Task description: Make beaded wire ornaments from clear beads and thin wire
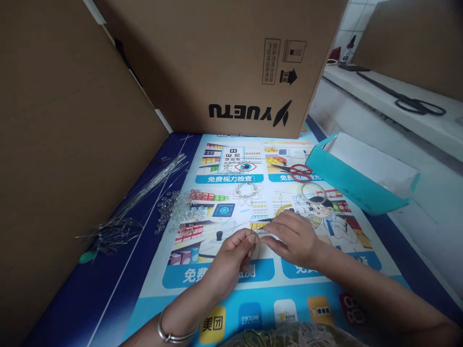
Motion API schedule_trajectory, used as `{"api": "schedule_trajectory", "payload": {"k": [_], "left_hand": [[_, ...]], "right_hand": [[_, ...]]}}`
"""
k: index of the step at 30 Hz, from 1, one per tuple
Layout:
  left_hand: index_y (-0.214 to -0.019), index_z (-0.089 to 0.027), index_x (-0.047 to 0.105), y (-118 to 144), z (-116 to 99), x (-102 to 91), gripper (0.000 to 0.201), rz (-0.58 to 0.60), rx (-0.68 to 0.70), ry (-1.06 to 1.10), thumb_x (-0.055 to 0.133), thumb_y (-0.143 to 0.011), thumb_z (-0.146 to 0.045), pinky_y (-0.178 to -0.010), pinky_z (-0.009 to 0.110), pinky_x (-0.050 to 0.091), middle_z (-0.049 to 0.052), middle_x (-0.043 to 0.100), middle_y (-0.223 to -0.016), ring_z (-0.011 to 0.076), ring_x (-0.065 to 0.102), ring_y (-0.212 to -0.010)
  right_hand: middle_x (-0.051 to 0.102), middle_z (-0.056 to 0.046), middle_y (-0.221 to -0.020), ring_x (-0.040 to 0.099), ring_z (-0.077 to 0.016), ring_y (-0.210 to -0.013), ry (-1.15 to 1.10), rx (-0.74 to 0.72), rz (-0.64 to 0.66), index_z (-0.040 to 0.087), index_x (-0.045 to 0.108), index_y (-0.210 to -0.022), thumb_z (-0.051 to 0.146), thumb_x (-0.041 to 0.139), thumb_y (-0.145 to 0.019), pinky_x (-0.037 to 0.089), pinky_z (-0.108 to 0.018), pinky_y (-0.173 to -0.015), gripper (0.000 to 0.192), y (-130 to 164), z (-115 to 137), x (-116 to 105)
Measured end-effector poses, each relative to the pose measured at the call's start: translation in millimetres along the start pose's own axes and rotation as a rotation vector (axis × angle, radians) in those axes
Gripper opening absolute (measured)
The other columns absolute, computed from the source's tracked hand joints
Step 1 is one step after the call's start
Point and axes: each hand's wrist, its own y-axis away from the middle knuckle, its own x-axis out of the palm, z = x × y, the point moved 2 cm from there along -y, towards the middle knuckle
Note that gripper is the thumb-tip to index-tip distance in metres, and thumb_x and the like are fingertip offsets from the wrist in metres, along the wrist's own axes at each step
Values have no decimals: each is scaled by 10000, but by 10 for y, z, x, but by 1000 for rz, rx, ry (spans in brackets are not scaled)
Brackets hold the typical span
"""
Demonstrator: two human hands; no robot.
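My left hand [235, 258] is closed in a pinch on a thin wire [257, 236], low over the printed sheet. Just to its right, my right hand [292, 238] has its thumb and fingers closed around the same wire, close to the left fingertips. The wire is so fine that its full shape cannot be made out. Beyond the hands lies a ring of clear beads on wire [246, 191]. A pile of clear beads [183, 209] is spread to the left of my left hand.
A bundle of thin wires [144, 190] lies at the left. Red-handled scissors [301, 173] and a wire coil [314, 192] sit beside an open teal box [361, 178]. Cardboard [217, 62] walls the back and left. Large black scissors [415, 103] rest on a ledge.
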Motion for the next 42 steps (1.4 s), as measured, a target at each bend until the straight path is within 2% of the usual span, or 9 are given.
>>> {"api": "schedule_trajectory", "payload": {"k": [9, 15, 19, 24, 26, 29, 33, 38, 42], "left_hand": [[-731, -162, 465, 44, 10, 40, 250, 55, -96, 81, 524, -812, -391, -377, 167, 135, -60, 331, -562, 34, 197, -431], [-742, -156, 497, 37, 0, 23, 241, 27, -45, 1, 530, -808, -386, -385, 170, 146, -63, 316, -541, 35, 201, -430], [-756, -155, 522, 42, 2, -3, 246, 30, -2, -93, 507, -820, -392, -397, 177, 148, -64, 286, -525, 45, 202, -441], [-772, -158, 544, 44, 10, -30, 249, 33, 79, -239, 468, -841, -384, -424, 183, 178, -59, 268, -527, 59, 218, -466], [-773, -160, 545, 37, 13, -38, 247, -4, 115, -286, 456, -847, -378, -440, 182, 206, -53, 290, -537, 65, 244, -479], [-767, -167, 533, 27, 4, -53, 238, -88, 184, -366, 434, -858, -362, -475, 187, 264, -39, 358, -573, 79, 306, -516], [-760, -168, 530, 22, -22, -68, 212, -132, 307, -536, 423, -869, -315, -577, 205, 340, -19, 444, -653, 102, 397, -619], [-872, -180, 575, 19, -17, -71, 168, -112, 436, -698, 423, -874, -250, -679, 226, 381, 7, 552, -782, 125, 489, -741], [-906, -184, 581, 21, -5, -67, 165, -110, 484, -759, 423, -874, -221, -705, 233, 392, 16, 579, -827, 132, 512, -775]], "right_hand": [[615, -53, -765, 545, -192, -750, 144, -108, 14, 222, 550, -1014, 195, 542, -801, 433, -349, -643, 214, 109, -31, 20], [600, -61, -754, 526, -187, -748, 165, -113, -18, 191, 553, -903, 157, 517, -804, 424, -344, -655, 110, 74, 48, 12], [579, -45, -726, 508, -162, -719, -9, 59, -26, 189, 537, -813, 180, 491, -828, 413, -316, -653, 50, -1, 118, -21], [537, 0, -659, 487, -105, -628, -319, 361, 72, 189, 509, -733, 218, 459, -859, 386, -236, -579, 138, -113, 152, -113], [538, 10, -652, 489, -95, -618, -352, 420, 109, 192, 512, -725, 222, 451, -865, 382, -221, -574, 155, -132, 143, -125], [574, -20, -733, 514, -129, -711, -243, 371, 76, 189, 544, -816, 284, 506, -837, 400, -250, -633, 104, -123, 120, -103], [594, -77, -854, 512, -190, -831, -51, 253, -10, 163, 548, -928, 329, 605, -763, 412, -316, -718, 240, -76, 104, -24], [601, -66, -814, 518, -183, -804, -16, 210, -10, 167, 556, -876, 261, 566, -795, 411, -322, -725, 125, -63, 119, 43], [603, -52, -790, 517, -167, -776, -44, 216, 19, 171, 559, -826, 216, 535, -810, 407, -314, -720, 53, -72, 136, 55]]}}
